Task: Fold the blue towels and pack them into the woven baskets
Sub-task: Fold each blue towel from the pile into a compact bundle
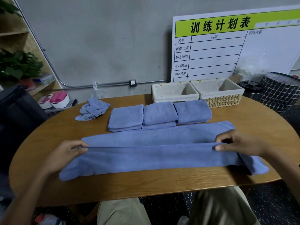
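Since only the head view is available, everything below comes from it. Towel in work (155, 153) lies as a long strip straight across in front of the person, long axis running hand to hand, left-right. Its stitched hem sits along the line between the two hands; one layer already lies flat beyond that line, the near part bulges toward the person.

Left hand (65, 153) pinches the hem at the strip's left end, thumb and fingers closed on the edge. Right hand (240, 143) pinches the same hem at the right end, fingertips curled tight on it. Hem looks taut between them. Neither hand is nearer; each owns one end.

Beyond the hands, just past the strip's far edge: folded stacks (159, 115) in a row of three, side by side and touching. Further out and toward the right hand's side, two woven baskets (198, 93) stand side by side, cloth-lined; no towel visible in them. Crumpled towel (92, 109) sits beyond the left hand, apart from the stacks.

Judgement: lengthwise fold in hand; hem likely goes away from the person, so both ends should travel together to keep edges square. Packing not started.
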The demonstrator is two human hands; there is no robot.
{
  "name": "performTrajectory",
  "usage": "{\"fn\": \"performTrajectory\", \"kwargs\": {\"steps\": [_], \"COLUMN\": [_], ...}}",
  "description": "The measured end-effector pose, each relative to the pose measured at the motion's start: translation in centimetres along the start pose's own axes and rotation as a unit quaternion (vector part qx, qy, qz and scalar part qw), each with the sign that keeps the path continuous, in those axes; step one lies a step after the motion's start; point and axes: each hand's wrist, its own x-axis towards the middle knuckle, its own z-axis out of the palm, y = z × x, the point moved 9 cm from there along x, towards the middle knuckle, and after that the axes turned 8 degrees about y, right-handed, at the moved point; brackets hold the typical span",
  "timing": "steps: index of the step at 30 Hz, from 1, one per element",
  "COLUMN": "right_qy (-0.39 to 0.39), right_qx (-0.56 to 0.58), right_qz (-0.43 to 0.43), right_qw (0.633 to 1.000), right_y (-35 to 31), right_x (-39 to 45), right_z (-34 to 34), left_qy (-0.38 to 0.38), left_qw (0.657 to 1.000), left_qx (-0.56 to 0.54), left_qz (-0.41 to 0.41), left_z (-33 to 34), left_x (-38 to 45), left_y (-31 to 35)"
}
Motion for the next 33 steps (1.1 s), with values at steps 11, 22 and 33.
{"fn": "performTrajectory", "kwargs": {"steps": [11,22,33], "right_qy": [0.16,0.24,0.333], "right_qx": [-0.065,-0.163,-0.159], "right_qz": [0.003,0.034,0.137], "right_qw": [0.985,0.956,0.919], "right_y": [2.0,6.1,14.3], "right_x": [0.2,2.4,5.9], "right_z": [-5.0,-8.5,-9.8], "left_qy": [0.09,0.154,0.155], "left_qw": [0.995,0.986,0.975], "left_qx": [0.041,0.054,0.123], "left_qz": [-0.012,-0.046,-0.1], "left_z": [-2.1,-3.7,-0.5], "left_x": [0.1,2.3,6.3], "left_y": [-1.1,-2.5,-6.9]}}
